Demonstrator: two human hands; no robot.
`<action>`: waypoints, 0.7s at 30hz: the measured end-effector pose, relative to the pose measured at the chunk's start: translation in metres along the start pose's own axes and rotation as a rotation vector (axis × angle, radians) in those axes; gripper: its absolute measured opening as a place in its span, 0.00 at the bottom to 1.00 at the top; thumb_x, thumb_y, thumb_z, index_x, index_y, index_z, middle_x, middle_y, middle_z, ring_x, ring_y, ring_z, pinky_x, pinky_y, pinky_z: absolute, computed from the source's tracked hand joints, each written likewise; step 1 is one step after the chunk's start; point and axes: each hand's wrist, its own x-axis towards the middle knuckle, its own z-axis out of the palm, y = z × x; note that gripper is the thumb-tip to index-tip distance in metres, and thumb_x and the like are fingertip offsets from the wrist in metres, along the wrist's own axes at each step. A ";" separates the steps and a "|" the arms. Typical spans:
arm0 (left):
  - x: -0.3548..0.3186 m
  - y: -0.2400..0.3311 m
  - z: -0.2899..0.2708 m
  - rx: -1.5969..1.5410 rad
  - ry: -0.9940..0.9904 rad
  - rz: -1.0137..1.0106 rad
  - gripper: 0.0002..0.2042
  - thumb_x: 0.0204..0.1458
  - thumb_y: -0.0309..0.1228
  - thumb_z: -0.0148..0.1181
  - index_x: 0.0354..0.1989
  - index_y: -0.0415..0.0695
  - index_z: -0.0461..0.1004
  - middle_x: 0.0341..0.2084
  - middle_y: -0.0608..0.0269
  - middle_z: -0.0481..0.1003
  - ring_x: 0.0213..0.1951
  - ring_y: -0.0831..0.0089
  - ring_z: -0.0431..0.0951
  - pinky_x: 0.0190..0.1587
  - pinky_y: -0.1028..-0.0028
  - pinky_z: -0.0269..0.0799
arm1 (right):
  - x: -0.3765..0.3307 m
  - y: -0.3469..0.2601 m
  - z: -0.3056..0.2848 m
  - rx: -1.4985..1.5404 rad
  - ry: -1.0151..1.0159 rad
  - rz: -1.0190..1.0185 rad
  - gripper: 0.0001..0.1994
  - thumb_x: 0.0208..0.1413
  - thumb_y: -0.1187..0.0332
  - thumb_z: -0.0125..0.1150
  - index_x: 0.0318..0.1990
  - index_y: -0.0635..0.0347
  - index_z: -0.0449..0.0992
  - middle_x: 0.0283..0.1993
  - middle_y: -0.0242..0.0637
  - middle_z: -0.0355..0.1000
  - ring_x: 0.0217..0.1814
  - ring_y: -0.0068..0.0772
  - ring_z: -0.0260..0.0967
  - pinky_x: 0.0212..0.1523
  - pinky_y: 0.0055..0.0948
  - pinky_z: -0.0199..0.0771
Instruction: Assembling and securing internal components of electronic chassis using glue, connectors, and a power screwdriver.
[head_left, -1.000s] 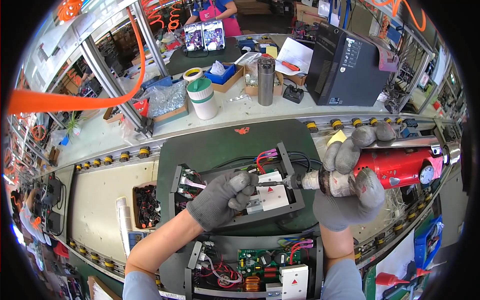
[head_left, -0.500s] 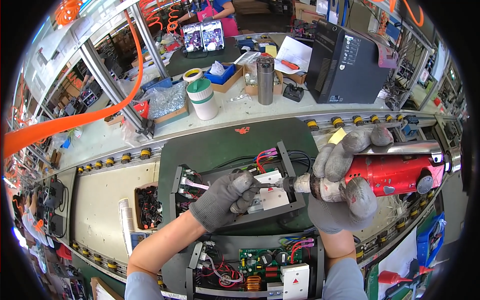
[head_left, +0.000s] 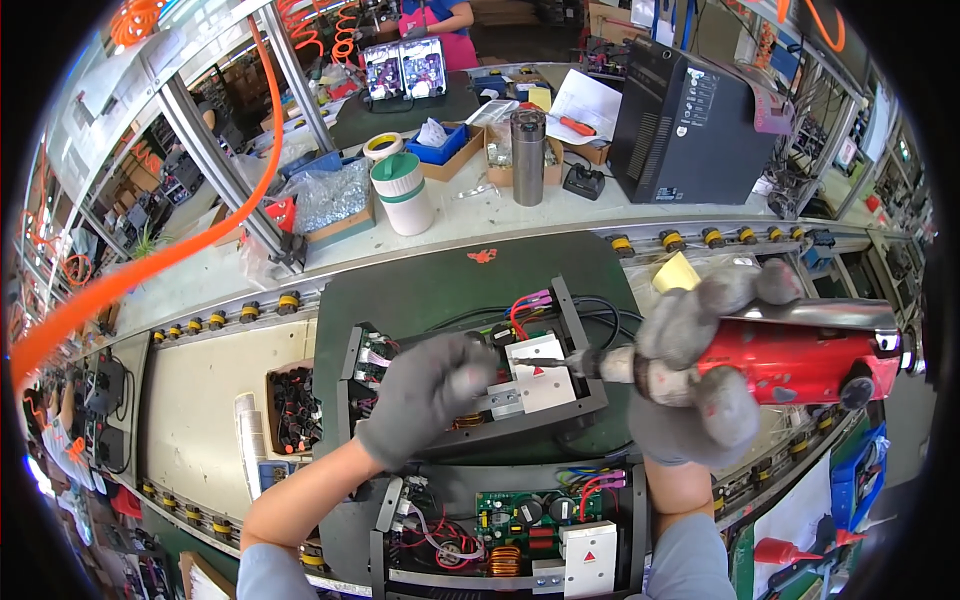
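My right hand point(head_left: 700, 370), in a worn grey glove, is wrapped round a red pneumatic screwdriver point(head_left: 800, 355) held level, its metal lever on top. The dark bit point(head_left: 545, 362) points left above an open metal chassis point(head_left: 575, 412) with a white plate point(head_left: 540, 375) and wiring inside. My left hand point(head_left: 430, 395), also gloved, hovers over the chassis's left part, just left of the bit tip. Its fingers are curled together and slightly blurred; what they hold, if anything, is hidden. Closer to me lies a second chassis point(head_left: 380, 550) with a green circuit board point(head_left: 505, 512).
A dark green board point(head_left: 400, 290) lies under the far chassis on the roller line. Left is a box of small black parts point(head_left: 295, 410). Behind stand a white cup point(head_left: 403, 195), a steel flask point(head_left: 528, 160) and a black cabinet point(head_left: 690, 130). An orange hose point(head_left: 190, 240) hangs at left.
My left hand has come away from the bit, moving left, and the bit now shows bare. The screwdriver has shifted slightly to the right.
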 end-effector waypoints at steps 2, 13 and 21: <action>-0.018 0.016 -0.001 0.337 -0.097 0.135 0.17 0.46 0.42 0.60 0.38 0.43 0.70 0.24 0.62 0.68 0.27 0.70 0.73 0.27 0.71 0.71 | 0.006 -0.017 0.007 -0.010 0.035 0.019 0.29 0.45 0.77 0.58 0.56 0.56 0.56 0.47 0.38 0.65 0.27 0.25 0.62 0.25 0.26 0.68; -0.040 0.031 -0.002 0.553 -0.457 0.032 0.09 0.41 0.29 0.54 0.34 0.47 0.71 0.28 0.61 0.73 0.33 0.62 0.76 0.32 0.64 0.72 | 0.003 -0.028 0.012 0.039 0.224 0.061 0.30 0.44 0.78 0.58 0.56 0.47 0.57 0.49 0.38 0.64 0.35 0.32 0.67 0.31 0.41 0.79; 0.095 -0.022 -0.008 0.882 -0.460 0.156 0.12 0.42 0.33 0.56 0.38 0.53 0.75 0.39 0.59 0.68 0.45 0.61 0.69 0.45 0.65 0.67 | 0.005 -0.021 0.002 -0.192 0.102 -0.083 0.29 0.43 0.69 0.57 0.55 0.65 0.57 0.46 0.39 0.63 0.31 0.22 0.61 0.32 0.23 0.63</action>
